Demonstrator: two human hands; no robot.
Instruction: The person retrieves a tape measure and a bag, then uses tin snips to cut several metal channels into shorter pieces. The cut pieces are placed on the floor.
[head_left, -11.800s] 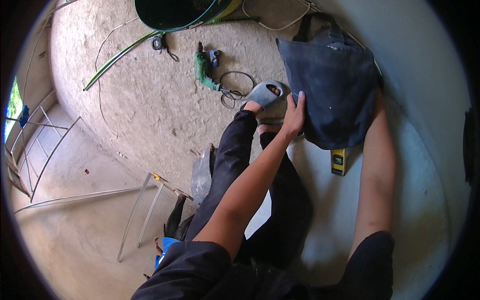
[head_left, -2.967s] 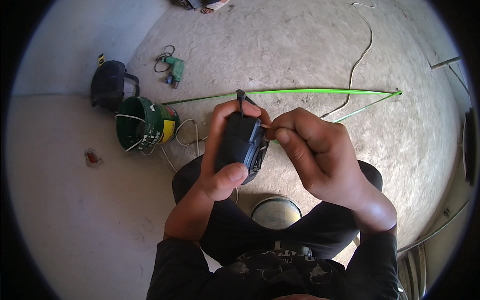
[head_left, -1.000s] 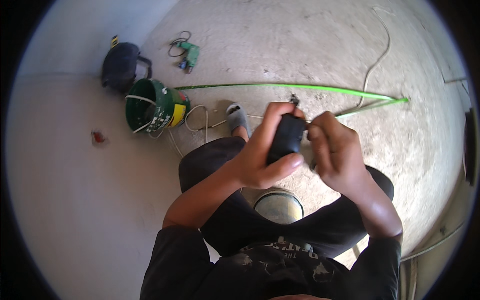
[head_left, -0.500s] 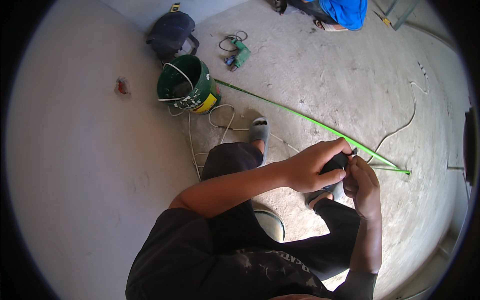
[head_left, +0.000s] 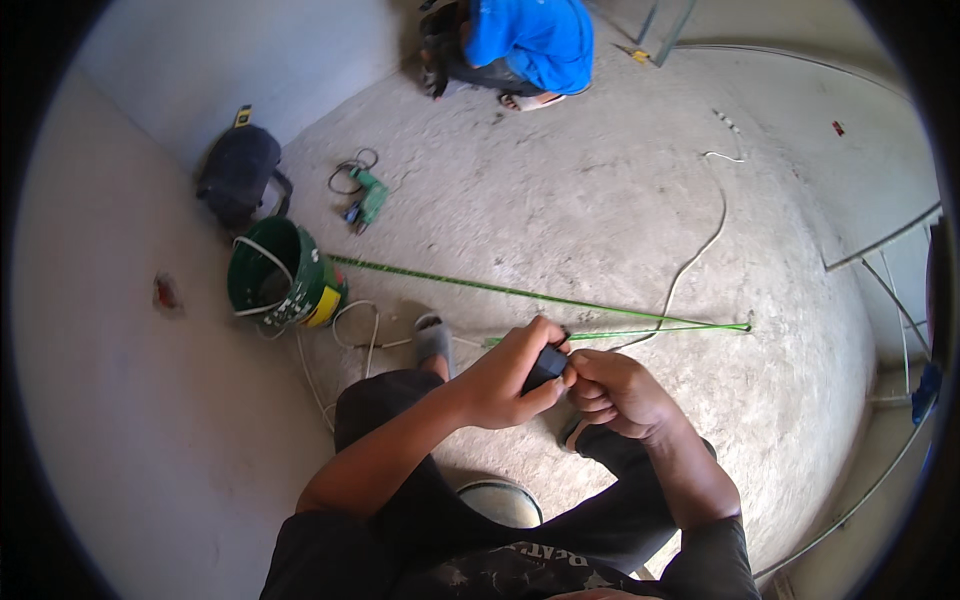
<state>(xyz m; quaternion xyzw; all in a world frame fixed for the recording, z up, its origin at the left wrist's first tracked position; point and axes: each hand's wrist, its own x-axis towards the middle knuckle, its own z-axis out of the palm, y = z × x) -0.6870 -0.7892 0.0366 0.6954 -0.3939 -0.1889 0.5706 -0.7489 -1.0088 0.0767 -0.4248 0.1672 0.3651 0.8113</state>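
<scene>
Clamped round a small black device (head_left: 545, 368), the left hand (head_left: 510, 383) has its thumb and fingers on either side; the device is held in front of the body, between both hands. At its right end the right hand (head_left: 622, 393) is curled in close, but from where I stand I can't tell whether those fingertips pinch anything. Should the left thumb slacken under a tug from the right, the device could twist loose and hit the rough floor (head_left: 570, 190). Farther off, left to right: a dark bag (head_left: 238, 175), a green bucket (head_left: 314, 277), a green drill (head_left: 371, 197) and a crouching co-worker (head_left: 540, 45) in blue. A green strip (head_left: 500, 289) crosses a white cord (head_left: 722, 215); a careless foot snagging either could jolt the grip.
</scene>
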